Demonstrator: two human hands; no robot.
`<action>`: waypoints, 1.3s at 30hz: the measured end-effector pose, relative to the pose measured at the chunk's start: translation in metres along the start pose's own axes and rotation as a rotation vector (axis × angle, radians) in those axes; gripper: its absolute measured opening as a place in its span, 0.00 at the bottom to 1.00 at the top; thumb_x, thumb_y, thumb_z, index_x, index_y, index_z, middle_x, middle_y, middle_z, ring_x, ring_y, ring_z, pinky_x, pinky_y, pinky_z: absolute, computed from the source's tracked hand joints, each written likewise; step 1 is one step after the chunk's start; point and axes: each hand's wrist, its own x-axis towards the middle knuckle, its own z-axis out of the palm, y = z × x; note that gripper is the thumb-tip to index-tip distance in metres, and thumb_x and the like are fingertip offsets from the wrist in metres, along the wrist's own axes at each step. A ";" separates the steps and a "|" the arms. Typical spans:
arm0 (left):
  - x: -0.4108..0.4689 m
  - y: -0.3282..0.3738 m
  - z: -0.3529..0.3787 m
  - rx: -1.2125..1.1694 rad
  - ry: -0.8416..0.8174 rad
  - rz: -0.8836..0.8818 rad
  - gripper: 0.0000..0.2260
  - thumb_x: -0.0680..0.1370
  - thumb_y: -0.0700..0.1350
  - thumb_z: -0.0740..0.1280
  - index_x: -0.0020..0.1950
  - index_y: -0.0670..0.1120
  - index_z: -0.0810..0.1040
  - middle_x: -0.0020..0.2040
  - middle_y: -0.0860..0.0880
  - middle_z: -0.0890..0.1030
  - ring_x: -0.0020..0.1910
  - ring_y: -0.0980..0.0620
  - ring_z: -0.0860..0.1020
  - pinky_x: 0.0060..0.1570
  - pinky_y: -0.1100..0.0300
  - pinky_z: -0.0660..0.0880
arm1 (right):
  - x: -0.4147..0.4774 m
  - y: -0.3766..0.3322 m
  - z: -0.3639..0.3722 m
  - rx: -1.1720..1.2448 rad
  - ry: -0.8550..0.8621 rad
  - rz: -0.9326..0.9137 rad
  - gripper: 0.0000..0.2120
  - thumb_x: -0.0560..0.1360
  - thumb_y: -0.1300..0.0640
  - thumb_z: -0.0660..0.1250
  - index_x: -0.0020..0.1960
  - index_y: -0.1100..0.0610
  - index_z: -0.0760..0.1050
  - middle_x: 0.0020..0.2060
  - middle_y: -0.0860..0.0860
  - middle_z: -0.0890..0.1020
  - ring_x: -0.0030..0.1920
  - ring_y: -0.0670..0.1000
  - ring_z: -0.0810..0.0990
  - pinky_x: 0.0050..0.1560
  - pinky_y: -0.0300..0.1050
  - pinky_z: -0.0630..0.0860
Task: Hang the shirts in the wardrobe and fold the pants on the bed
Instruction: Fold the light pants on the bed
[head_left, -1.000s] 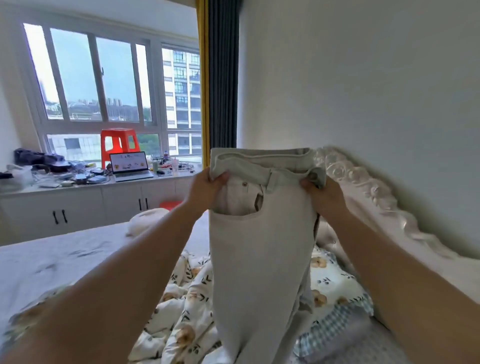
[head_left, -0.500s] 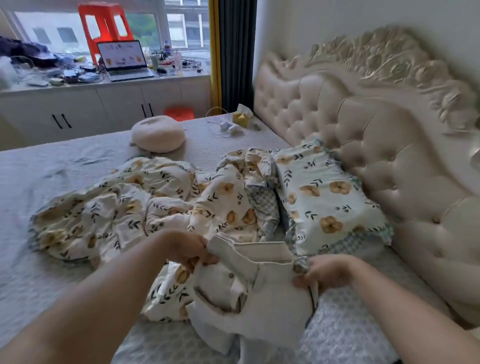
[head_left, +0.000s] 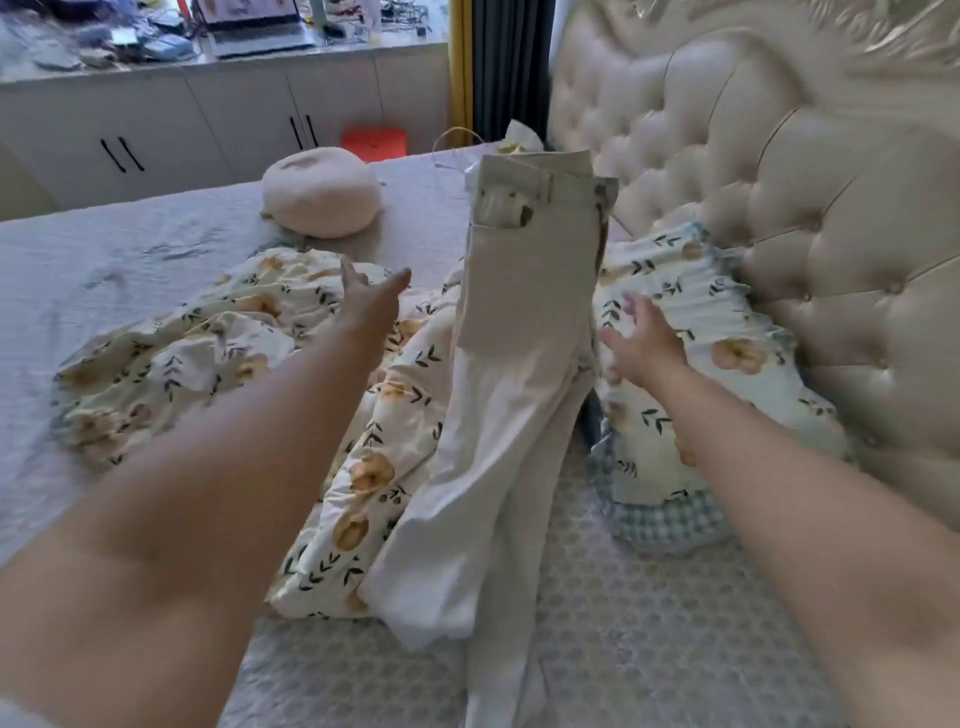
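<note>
Cream pants (head_left: 519, 364) lie stretched lengthwise on the bed (head_left: 649, 649), folded leg on leg, waistband at the far end near the headboard, hems toward me. They rest partly on a flower-print blanket (head_left: 208, 358). My left hand (head_left: 371, 306) hovers left of the pants with straight fingers, holding nothing. My right hand (head_left: 641, 343) is spread just right of the pants over the pillow, also free of the cloth.
A flower-print pillow (head_left: 691, 374) leans by the tufted headboard (head_left: 779, 208) on the right. A round cream cushion (head_left: 319, 192) sits further back on the bed. White cabinets (head_left: 208, 124) with a cluttered top and laptop stand behind, with an orange stool (head_left: 374, 141) by the curtain.
Both hands held the pants by the waistband, first up high, then low over the bed. Now the pants lie flung out flat and both hands have let go.
</note>
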 end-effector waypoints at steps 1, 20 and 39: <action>-0.001 -0.026 -0.006 0.041 -0.008 -0.080 0.37 0.77 0.47 0.67 0.78 0.50 0.47 0.75 0.44 0.61 0.67 0.44 0.68 0.61 0.50 0.67 | -0.011 0.024 0.019 -0.029 -0.108 0.093 0.27 0.77 0.49 0.63 0.73 0.53 0.60 0.69 0.53 0.68 0.66 0.55 0.69 0.62 0.47 0.66; -0.083 -0.392 -0.075 0.900 0.003 -0.357 0.29 0.75 0.48 0.68 0.74 0.44 0.62 0.70 0.44 0.67 0.68 0.44 0.67 0.67 0.50 0.66 | -0.209 0.238 0.301 0.326 -0.485 0.765 0.12 0.78 0.65 0.58 0.60 0.61 0.74 0.53 0.59 0.80 0.43 0.51 0.79 0.33 0.34 0.70; -0.153 -0.296 -0.106 0.201 -0.410 -0.149 0.08 0.75 0.49 0.68 0.38 0.52 0.84 0.36 0.54 0.84 0.36 0.57 0.82 0.32 0.66 0.76 | -0.247 0.163 0.208 0.442 -0.136 0.259 0.05 0.72 0.53 0.71 0.41 0.49 0.75 0.37 0.44 0.81 0.35 0.38 0.78 0.32 0.32 0.73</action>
